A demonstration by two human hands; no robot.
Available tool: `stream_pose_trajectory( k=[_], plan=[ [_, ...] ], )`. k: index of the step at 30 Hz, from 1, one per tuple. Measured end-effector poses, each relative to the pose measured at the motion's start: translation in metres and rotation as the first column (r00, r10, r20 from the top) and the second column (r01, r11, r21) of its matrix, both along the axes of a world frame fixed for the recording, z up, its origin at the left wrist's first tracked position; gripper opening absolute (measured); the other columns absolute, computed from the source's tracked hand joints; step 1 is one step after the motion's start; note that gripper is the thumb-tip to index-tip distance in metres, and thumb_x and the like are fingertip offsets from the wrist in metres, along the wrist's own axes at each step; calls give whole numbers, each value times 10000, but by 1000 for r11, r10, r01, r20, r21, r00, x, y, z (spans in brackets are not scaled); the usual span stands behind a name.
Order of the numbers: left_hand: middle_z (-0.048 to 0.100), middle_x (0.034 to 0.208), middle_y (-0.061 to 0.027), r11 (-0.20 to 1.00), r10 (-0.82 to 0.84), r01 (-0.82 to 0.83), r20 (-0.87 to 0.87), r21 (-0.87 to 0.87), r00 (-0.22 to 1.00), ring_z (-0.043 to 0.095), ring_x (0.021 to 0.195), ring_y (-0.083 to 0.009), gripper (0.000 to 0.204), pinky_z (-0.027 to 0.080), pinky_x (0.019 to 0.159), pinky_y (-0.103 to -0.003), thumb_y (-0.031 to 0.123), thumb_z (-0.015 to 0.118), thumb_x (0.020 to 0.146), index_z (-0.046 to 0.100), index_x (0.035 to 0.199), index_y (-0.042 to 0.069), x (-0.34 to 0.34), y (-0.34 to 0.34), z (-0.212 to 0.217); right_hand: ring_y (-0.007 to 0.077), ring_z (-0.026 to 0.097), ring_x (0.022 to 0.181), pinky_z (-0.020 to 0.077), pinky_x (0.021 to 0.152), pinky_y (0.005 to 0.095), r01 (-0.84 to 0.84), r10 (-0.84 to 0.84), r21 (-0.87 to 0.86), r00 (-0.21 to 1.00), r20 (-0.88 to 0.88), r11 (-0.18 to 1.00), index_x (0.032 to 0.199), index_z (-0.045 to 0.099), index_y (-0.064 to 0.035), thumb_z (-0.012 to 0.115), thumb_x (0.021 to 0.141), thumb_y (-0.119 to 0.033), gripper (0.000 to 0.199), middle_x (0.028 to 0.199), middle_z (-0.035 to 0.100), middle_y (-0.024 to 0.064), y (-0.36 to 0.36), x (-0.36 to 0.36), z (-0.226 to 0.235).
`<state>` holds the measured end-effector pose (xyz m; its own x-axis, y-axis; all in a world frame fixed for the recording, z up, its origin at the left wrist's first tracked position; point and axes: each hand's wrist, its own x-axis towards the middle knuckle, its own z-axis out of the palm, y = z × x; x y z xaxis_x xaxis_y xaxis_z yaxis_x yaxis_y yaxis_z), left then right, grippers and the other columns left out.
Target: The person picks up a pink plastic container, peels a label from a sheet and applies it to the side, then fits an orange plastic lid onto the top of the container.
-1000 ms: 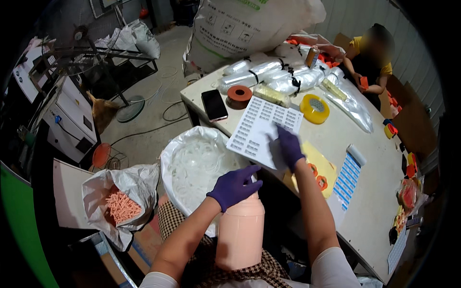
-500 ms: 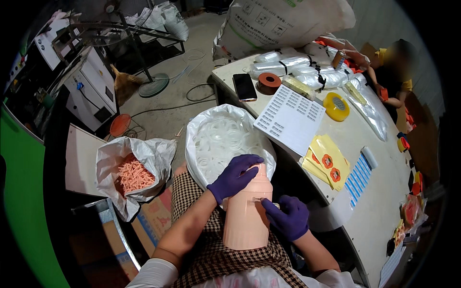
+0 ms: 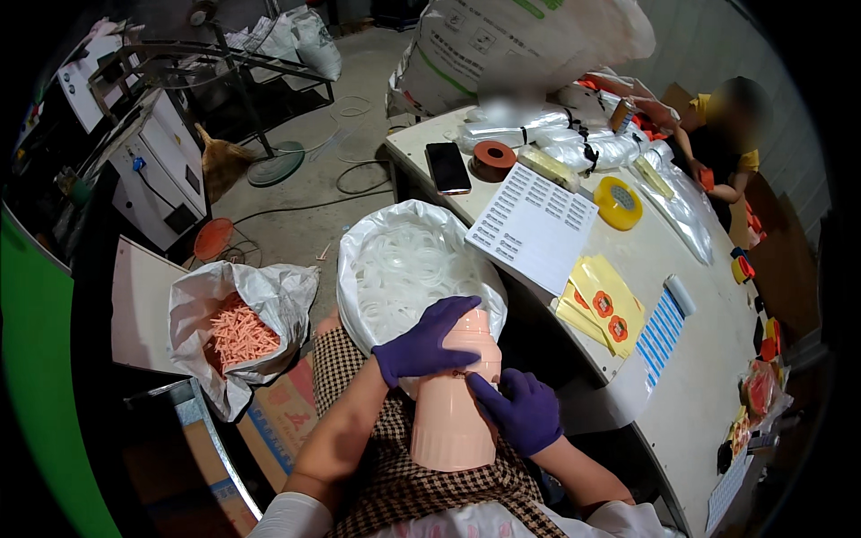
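Flask (image 3: 451, 426), at the lower centre of the frame, is rested against the checked cloth (image 3: 372, 446) with its neck toward the white bag (image 3: 349, 296); its upper part is clasped by the left hand (image 3: 426, 342), half closed around it, while its side is touched near a small dark mark (image 3: 459, 374) by the extended index finger of the right hand (image 3: 525, 411), whose other fingers are curled, whether around anything cannot be told. If the mark is stuck on, as seems likely, the flask is best braced firmly and even strokes made outward from the mark's middle, so no edge is left lifted.
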<state>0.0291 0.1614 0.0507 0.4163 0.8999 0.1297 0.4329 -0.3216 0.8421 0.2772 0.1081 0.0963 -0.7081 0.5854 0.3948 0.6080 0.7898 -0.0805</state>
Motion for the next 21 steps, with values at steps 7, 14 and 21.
stream_pose_trajectory(
  k=[7, 14, 21],
  plan=[
    [300, 1558, -220, 985, -156, 159, 36, -73, 987, 282, 1449, -364, 1139, 234, 1196, -425, 420, 854, 700, 219, 1550, 9, -36, -5, 15, 252, 581, 724, 499, 537, 393, 335, -289, -96, 902, 322, 937, 1401, 510, -387, 572, 896, -172, 553, 870, 528, 67, 17, 44, 24],
    [564, 1258, -143, 966, 87, -150, 281, 209, 956, 531, 1161, -309, 713, 425, 1018, -411, 270, 903, 662, 590, 1252, 21, 21, -37, 57, 373, 559, 1139, 474, 948, 492, 469, -454, 163, 883, -121, 868, 1363, 569, -179, 759, 773, -310, 634, 1258, 564, 210, 103, 137, -2],
    [641, 1109, -132, 831, -544, 266, 614, 489, 571, 608, 1046, -276, 535, 468, 1006, -448, 49, 854, 669, 643, 1159, 13, 46, -10, 90, 188, 505, 1272, 409, 1076, 361, -646, -321, -752, 690, -648, 130, 1450, 412, -48, 756, 867, -304, 724, 1358, 558, 91, 39, 72, -23]
  ],
)
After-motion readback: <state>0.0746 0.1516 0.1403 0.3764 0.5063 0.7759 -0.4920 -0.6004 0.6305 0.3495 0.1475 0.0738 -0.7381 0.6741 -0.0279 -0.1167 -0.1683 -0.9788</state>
